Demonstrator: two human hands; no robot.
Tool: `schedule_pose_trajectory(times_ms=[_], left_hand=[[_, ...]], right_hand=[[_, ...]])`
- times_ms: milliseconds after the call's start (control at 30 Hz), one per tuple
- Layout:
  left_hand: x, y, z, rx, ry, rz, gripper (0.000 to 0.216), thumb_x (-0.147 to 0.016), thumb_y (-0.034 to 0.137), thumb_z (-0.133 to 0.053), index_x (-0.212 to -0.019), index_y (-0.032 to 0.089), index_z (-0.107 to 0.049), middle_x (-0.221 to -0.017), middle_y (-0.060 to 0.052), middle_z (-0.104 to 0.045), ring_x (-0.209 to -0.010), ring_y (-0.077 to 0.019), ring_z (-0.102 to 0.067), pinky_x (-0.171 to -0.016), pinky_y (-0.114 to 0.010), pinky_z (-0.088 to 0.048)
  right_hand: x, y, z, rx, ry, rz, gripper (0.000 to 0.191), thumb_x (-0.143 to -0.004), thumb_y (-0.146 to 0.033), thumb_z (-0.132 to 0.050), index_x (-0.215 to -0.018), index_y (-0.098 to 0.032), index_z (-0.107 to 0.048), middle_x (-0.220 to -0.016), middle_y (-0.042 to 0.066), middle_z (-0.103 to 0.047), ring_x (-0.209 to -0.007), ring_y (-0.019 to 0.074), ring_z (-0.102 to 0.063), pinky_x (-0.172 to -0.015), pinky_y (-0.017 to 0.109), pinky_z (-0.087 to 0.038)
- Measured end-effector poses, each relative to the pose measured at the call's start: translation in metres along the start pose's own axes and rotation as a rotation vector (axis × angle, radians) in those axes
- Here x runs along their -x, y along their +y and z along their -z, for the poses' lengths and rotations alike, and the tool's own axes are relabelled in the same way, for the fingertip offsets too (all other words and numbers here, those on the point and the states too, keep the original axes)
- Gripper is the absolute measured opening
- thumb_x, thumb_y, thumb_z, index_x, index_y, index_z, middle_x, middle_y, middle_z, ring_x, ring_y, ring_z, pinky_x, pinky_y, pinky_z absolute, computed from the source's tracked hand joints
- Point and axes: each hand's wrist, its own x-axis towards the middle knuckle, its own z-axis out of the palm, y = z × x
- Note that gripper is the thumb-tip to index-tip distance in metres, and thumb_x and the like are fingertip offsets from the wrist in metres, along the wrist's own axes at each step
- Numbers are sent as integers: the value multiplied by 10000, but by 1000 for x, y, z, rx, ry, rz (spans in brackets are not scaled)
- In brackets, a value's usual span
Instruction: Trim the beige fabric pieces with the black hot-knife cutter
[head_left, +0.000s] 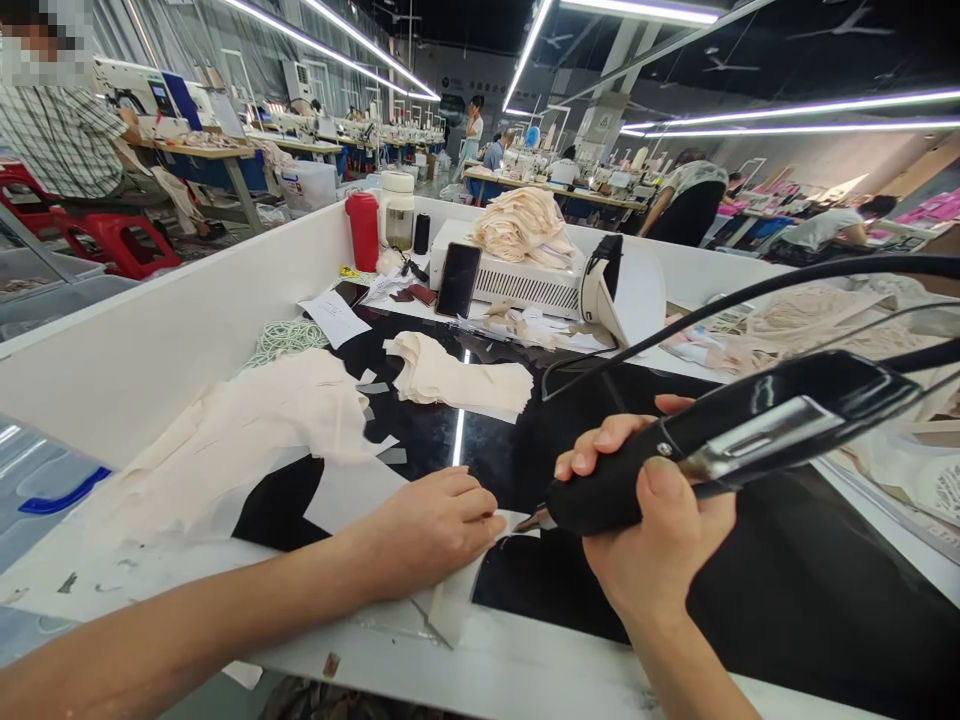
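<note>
Handpiece [731, 435], corded, was gripped in right hand [664, 550]. Left hand [431, 520] curled on pale strip [456, 595] beside metal tip [536, 520], pinch unclear; cream fabric stack [461, 375] lay beyond.

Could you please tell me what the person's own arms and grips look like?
The left forearm and right forearm are bare as far as they show, with no sleeve, watch or bracelet in sight. The left grip and right grip are ungloved human hands, with no ring visible.

Pale piece [456, 592] — partly hidden beneath left fingers [474, 502]
</note>
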Motion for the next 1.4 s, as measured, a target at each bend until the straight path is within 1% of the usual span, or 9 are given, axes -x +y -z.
schedule_pose_trajectory(times_ms=[200,367,567,733,800,933,1133,1267,1400], left_hand=[[0,-1,-2,1,7,-4,196,-1173,75,-557,-1131,134,-739,-924,-32,-654,-857,-197,-630,-905,-353,-587],[0,0,0,-13,10,-4,230,-1170,76,-553,-1028,153,-717,-922,-33,-648,-861,-198,-618,-913,-352,-577],[0,-1,0,-15,2,-11,214,-1163,78,-567,-1022,148,-712,-937,-35,-653,-871,-196,-625,-926,-344,-583],[3,-1,-1,11,28,5,146,-1165,86,-587,-1140,147,-718,-977,-33,-686,-930,-201,-676,-1109,-408,-599],[3,3,4,14,26,30,168,-1160,59,-566,-1220,133,-705,-1042,-55,-720,-1002,-212,-701,-1136,-411,-602],[7,12,16,-4,-60,142,299,-1085,-30,-550,-1325,115,-653,-1199,-123,-741,-1114,-252,-722,-977,-362,-649],[20,16,11,76,-211,241,381,-958,-99,-559,-1239,149,-632,-1169,-112,-726,-1046,-266,-719,-878,-361,-660],[24,14,9,112,-231,259,356,-979,-87,-584,-1231,161,-630,-1178,-104,-713,-1072,-262,-714,-852,-343,-649],[21,14,16,114,-279,258,297,-1028,-57,-619,-1219,170,-639,-1159,-72,-722,-1058,-243,-730,-853,-327,-637]], right_hand=[[-1,-1,0,4,30,-13,418,-885,-391,-940,-1194,-294,-677,-817,-62,-716,-567,152,-673,-511,290,-603],[-5,-7,7,4,57,13,419,-837,-384,-954,-1161,-284,-708,-785,-64,-716,-557,153,-670,-500,287,-615],[-5,-5,13,20,49,18,429,-852,-395,-955,-1180,-285,-701,-807,-65,-708,-559,147,-675,-502,287,-621],[-3,-4,10,47,71,28,430,-871,-392,-951,-1189,-281,-683,-808,-63,-718,-566,150,-676,-512,295,-622],[-3,-4,9,61,86,32,434,-872,-396,-945,-1196,-283,-679,-802,-63,-720,-567,154,-677,-510,298,-617],[-1,-6,8,77,101,42,461,-832,-422,-958,-1172,-282,-679,-784,-70,-722,-547,159,-665,-499,314,-612],[7,-14,4,120,148,50,517,-795,-426,-984,-1172,-262,-671,-768,-61,-741,-544,168,-670,-499,327,-630],[13,-18,4,141,180,47,538,-787,-423,-993,-1179,-253,-666,-776,-54,-750,-556,170,-676,-510,328,-637],[19,-19,4,153,186,64,529,-801,-424,-989,-1189,-255,-670,-784,-51,-741,-561,173,-674,-516,340,-637]])
